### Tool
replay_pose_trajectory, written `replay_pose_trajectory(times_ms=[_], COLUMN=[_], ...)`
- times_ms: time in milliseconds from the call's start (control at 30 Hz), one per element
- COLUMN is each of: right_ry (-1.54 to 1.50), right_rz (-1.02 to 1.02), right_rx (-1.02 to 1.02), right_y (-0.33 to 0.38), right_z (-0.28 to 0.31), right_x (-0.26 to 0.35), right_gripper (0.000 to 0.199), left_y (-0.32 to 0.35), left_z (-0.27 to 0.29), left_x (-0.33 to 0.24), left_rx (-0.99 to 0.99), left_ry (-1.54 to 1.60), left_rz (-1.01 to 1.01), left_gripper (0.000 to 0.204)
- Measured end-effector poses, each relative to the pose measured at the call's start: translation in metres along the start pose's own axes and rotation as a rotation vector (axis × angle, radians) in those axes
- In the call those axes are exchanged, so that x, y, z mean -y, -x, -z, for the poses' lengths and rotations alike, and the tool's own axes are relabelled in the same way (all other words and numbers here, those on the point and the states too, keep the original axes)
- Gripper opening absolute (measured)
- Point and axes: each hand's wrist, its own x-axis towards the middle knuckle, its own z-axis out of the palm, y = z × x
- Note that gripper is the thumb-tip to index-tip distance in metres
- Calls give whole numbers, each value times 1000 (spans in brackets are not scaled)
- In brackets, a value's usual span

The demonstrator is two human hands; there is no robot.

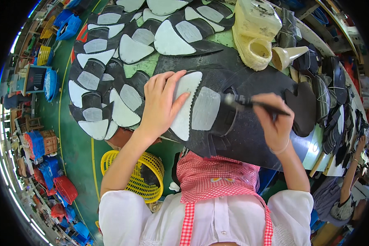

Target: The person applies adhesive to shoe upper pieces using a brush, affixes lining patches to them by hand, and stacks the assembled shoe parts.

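Observation:
A dark shoe-upper piece (223, 119) with a grey patch (206, 108) and a white zigzag-edged panel (187, 106) lies on a black sheet (254, 139) in front of me. My left hand (162, 100) rests on the white panel's left side, fingers stretched out and thumb across its surface. In my right hand (276, 119) is a brush (256, 103) with a dark handle. Its pale tip is blurred and sits over the piece, just right of the grey patch; I cannot tell whether it touches.
Several similar upper pieces (131, 47) overlap along the table's far left. A glue-crusted cream container (256, 35) and a funnel-shaped piece (289, 56) stand at the back right. Dark parts (301, 108) lie rightward. A yellow basket (156, 158) sits below left; another person's arm (350, 176) shows far right.

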Motion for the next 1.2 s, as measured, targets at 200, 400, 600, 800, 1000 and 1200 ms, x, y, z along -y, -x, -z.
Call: replay_pose_trajectory(times_ms=[200, 400, 600, 800, 1000, 1200], right_ry=[85, -152, -52, 308, -229, 87], right_rz=[349, 298, 458, 0, -208, -7], right_rx=[272, 56, 393, -265, -441, -496], right_y=[46, 11, 26, -52, -40, -70], right_z=[-15, -8, -28, -25, 23, 47], right_x=[-7, 8, 5, -32, -40, -59], right_gripper=[31, 26, 27, 13, 6, 13], left_y=[-4, -1, -3, -6, -22, -118], left_z=[-4, -6, -7, -1, 19, 22], left_x=[-4, -2, -4, 0, 14, 127], left_rx=[-27, -50, -71, -115, -80, -598], left_ry=[0, -15, -22, -9, 347, 812], left_rz=[-10, -7, -25, -32, 47, 425], left_gripper=[47, 47, 50, 53, 34, 37])
